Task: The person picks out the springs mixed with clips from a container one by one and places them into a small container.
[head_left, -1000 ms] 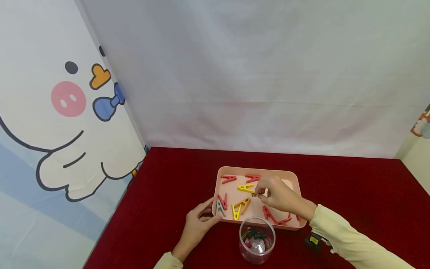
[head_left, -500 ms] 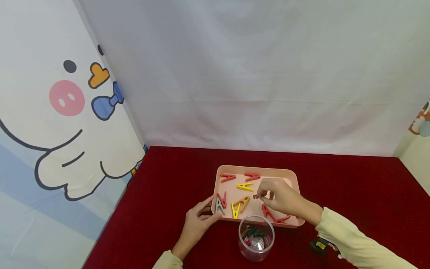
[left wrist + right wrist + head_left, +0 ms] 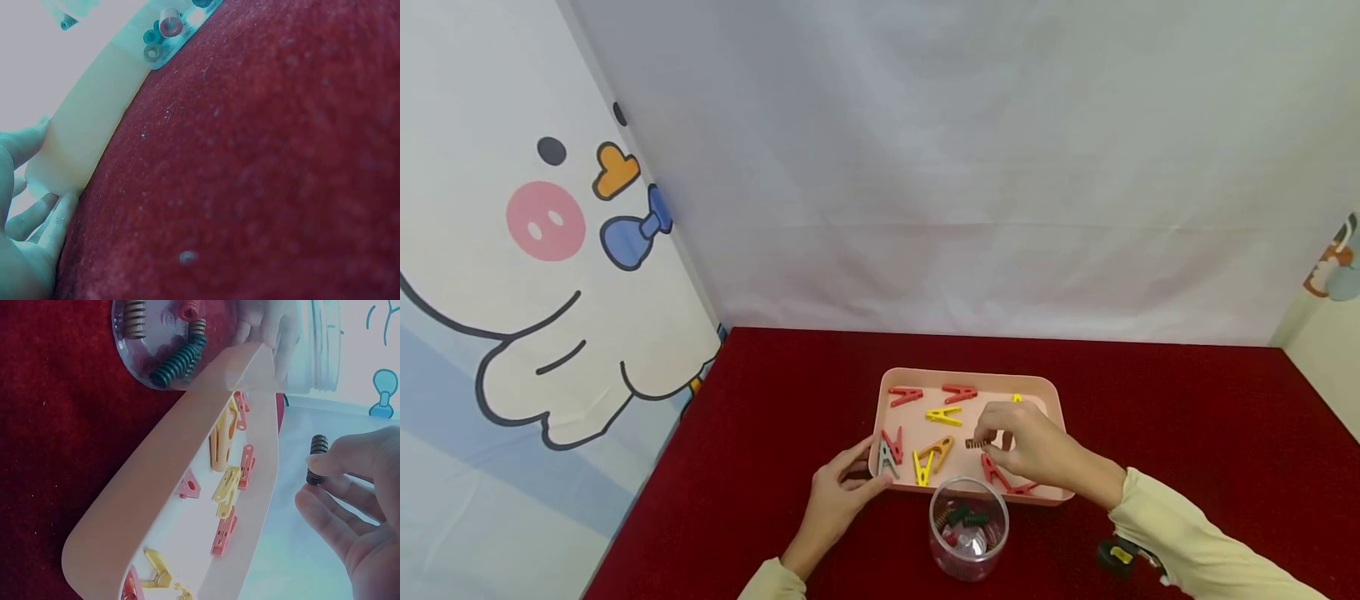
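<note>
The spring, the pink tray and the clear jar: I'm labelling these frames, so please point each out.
spring (image 3: 317, 460), right wrist view, its coiled side.
pink tray (image 3: 970, 376), head view, far rim.
clear jar (image 3: 967, 557), head view, front wall.

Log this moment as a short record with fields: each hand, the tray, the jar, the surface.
right hand: pinches a small brown spring above the tray
left hand: holds the tray's near-left corner
tray: pink, rectangular, holds red, yellow and grey clothes pegs
jar: clear, open-topped, in front of the tray, with green, brown and red springs inside
surface: dark red cloth
backdrop: white sheet, cartoon curtain on the left
</note>
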Motion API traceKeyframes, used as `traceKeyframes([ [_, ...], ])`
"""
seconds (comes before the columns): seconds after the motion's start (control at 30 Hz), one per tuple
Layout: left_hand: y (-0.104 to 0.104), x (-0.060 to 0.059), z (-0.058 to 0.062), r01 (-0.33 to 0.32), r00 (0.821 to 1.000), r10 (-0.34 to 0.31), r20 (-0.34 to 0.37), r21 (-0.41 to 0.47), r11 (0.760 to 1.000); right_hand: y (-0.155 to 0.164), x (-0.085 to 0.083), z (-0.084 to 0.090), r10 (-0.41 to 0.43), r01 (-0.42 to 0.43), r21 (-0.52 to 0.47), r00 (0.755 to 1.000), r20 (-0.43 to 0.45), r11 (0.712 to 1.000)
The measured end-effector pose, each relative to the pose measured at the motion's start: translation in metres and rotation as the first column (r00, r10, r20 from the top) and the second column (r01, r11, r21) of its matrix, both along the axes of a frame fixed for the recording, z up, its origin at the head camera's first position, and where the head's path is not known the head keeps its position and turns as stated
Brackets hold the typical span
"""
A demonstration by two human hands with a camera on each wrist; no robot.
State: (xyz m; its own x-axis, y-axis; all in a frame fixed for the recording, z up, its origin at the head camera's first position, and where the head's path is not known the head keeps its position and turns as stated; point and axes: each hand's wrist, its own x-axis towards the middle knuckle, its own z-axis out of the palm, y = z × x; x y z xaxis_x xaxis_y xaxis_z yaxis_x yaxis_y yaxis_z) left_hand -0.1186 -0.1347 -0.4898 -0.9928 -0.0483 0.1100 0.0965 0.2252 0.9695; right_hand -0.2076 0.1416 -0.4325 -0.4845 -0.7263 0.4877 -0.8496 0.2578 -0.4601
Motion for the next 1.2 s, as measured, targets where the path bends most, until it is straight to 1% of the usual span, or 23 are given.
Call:
traceKeyframes([
  [0.13, 0.0, 0.001, 0.002, 0.004, 1.0, -0.004, 0.006, -0.012, 1.0, 0.001, 0.002, 0.001, 0.011, -0.011, -0.003, 1.0, -0.007, 1.0],
  [0.2, 0.0, 0.0, 0.0, 0.0, 1.0, 0.0, 0.003, -0.01, 1.0, 0.002, 0.003, 0.001, 0.011, -0.011, -0.003, 1.0, -0.006, 1.0],
  [0.27, -0.001, -0.003, -0.01, -0.007, 1.0, 0.007, -0.011, -0.012, 1.0, 0.002, 0.005, 0.001, 0.008, -0.008, 0.0, 1.0, -0.008, 1.0],
  [0.37, -0.003, -0.007, -0.025, -0.017, 1.0, 0.017, -0.013, -0.012, 1.0, 0.004, 0.007, 0.002, 0.003, -0.003, 0.002, 1.0, -0.013, 1.0],
  [0.43, -0.004, -0.009, -0.031, -0.023, 1.0, 0.023, -0.02, -0.016, 1.0, 0.004, 0.009, 0.003, 0.007, -0.007, -0.002, 1.0, -0.018, 1.0],
  [0.5, -0.003, -0.007, -0.025, -0.023, 1.0, 0.022, -0.015, -0.01, 1.0, 0.005, 0.01, 0.005, 0.013, -0.013, -0.007, 1.0, -0.017, 1.0],
  [0.63, 0.0, -0.001, -0.006, -0.006, 1.0, 0.006, -0.018, 0.004, 1.0, 0.006, 0.013, 0.007, 0.024, -0.024, -0.012, 1.0, -0.012, 1.0],
  [0.7, 0.001, 0.001, 0.0, 0.001, 1.0, -0.001, -0.019, 0.0, 1.0, 0.007, 0.014, 0.007, 0.028, -0.028, -0.014, 1.0, -0.014, 1.0],
  [0.87, 0.001, 0.002, 0.002, 0.0, 1.0, 0.0, -0.022, -0.016, 1.0, 0.009, 0.018, 0.007, 0.036, -0.036, -0.025, 0.999, -0.005, 0.999],
  [1.1, 0.001, 0.002, 0.0, -0.004, 1.0, 0.003, -0.03, -0.016, 1.0, 0.009, 0.022, 0.01, 0.061, -0.063, -0.044, 0.997, -0.044, 0.997],
  [1.2, 0.0, 0.002, 0.0, -0.008, 1.0, 0.007, -0.028, -0.023, 1.0, 0.009, 0.025, 0.012, 0.073, -0.076, -0.056, 0.996, -0.044, 0.996],
])
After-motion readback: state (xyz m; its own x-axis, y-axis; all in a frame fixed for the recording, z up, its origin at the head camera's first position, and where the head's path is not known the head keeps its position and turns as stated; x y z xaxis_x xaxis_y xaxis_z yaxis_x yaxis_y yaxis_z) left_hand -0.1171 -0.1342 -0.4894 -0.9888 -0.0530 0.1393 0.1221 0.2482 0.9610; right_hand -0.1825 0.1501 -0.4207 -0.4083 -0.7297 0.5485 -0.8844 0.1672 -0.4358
